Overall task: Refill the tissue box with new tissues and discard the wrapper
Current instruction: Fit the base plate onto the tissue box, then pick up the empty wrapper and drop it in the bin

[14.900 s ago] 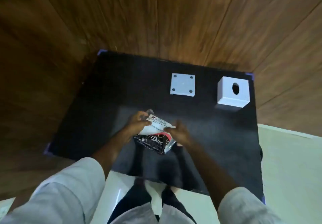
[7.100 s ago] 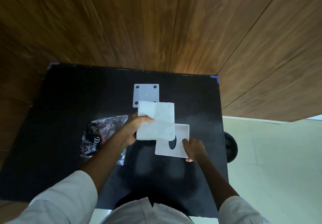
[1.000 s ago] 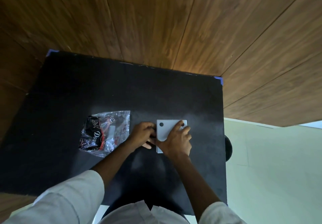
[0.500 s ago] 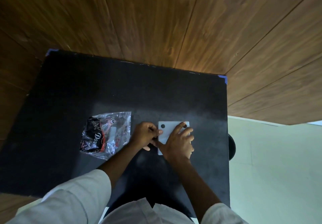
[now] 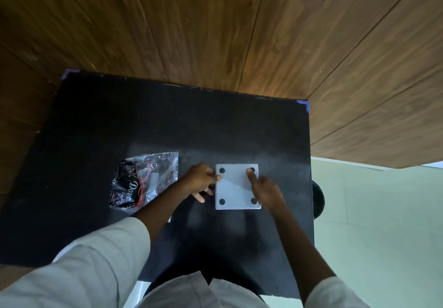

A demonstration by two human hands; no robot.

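The white tissue box (image 5: pixel 236 188) stands on the black table (image 5: pixel 167 121) with its base plate facing up, four dark dots at the plate's corners. My left hand (image 5: pixel 200 179) grips the box's left edge, thumb by the top-left dot. My right hand (image 5: pixel 266 191) lies at the box's right side, its index finger resting on the plate next to the top-right dot. The empty black and clear Dove wrapper (image 5: pixel 141 183) lies crumpled on the table left of my left hand. No tissues show; the box hides its inside.
A wood-panelled wall (image 5: pixel 215 20) rises right behind the table. A dark round object (image 5: pixel 318 198) sits low beside the table's right edge, over the pale floor (image 5: pixel 383 236). Blue tape marks the table's far corners.
My right palm has slid off the plate to the right, uncovering all of it; only the index finger stays on. The left hand stays at the left edge. The wrapper has not moved.
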